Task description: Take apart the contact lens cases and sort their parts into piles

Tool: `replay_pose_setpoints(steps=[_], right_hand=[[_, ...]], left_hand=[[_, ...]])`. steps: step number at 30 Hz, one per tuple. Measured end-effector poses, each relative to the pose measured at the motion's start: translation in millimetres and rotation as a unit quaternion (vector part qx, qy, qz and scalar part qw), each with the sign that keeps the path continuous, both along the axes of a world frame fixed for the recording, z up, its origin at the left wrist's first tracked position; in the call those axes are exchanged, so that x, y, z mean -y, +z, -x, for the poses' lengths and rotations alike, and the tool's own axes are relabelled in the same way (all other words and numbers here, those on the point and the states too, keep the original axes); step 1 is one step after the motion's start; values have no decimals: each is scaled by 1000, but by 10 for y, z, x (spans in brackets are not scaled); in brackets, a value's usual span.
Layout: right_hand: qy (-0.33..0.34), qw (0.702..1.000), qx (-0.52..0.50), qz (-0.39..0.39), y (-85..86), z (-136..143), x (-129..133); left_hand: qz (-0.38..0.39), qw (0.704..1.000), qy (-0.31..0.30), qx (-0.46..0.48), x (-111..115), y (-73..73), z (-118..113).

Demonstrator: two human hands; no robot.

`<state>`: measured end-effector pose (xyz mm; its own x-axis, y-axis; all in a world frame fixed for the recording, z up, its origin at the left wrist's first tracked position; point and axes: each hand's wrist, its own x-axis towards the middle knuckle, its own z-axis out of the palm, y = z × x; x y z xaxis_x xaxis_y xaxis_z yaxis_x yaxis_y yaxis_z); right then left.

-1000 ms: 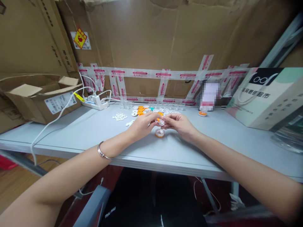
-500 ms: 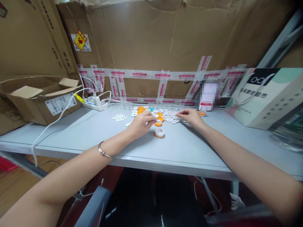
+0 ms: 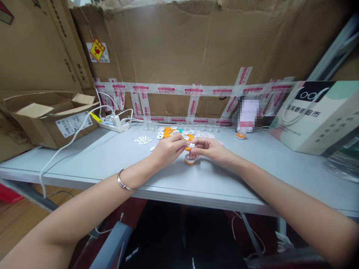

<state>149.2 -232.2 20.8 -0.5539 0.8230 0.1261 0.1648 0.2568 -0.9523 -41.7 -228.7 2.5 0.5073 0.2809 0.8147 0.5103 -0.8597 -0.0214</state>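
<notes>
My left hand point(image 3: 171, 148) and my right hand point(image 3: 209, 149) meet over the table's middle, fingers closed in pinches. A small white plastic piece point(image 3: 192, 145) shows between their fingertips, and both appear to grip it. Fingers cover much of it. Just below, a round orange-and-white cap point(image 3: 190, 160) rests on the table, partly behind my right fingers. Behind my hands lie orange rings point(image 3: 167, 130) and a pile of white openwork plastic pieces point(image 3: 202, 133). Small white parts point(image 3: 143, 140) are scattered left of my left hand.
A power strip point(image 3: 114, 126) with white cables and an open cardboard box point(image 3: 50, 119) are at the left. Clear cups point(image 3: 150, 126) line the back. Another orange-and-white cap point(image 3: 240, 136) sits before a phone point(image 3: 249, 115). A printed paper bag point(image 3: 311, 116) stands at the right.
My right hand has moved left from the pile of white openwork pieces to my left hand's fingertips. My left hand has stayed nearly in place, still pinching.
</notes>
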Motion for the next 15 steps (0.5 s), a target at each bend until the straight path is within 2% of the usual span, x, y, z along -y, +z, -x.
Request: replay_pose_setpoints(steps=[5,9,12,15], right_hand=[[-30,998,-45,18,-21,28,20],[-53,997,-47,14,-19,10,-2],[-71,997,-32,9,-27,18,-6],[-69,997,-22,11,-50,19,-11]], left_hand=[[-10,999,29,-34,9,-14,6],[48,999,6,-18,9,5,-3],[157,986,-38,27,-4,2,-22],[312,941,-73,111,-31,-25,-51]])
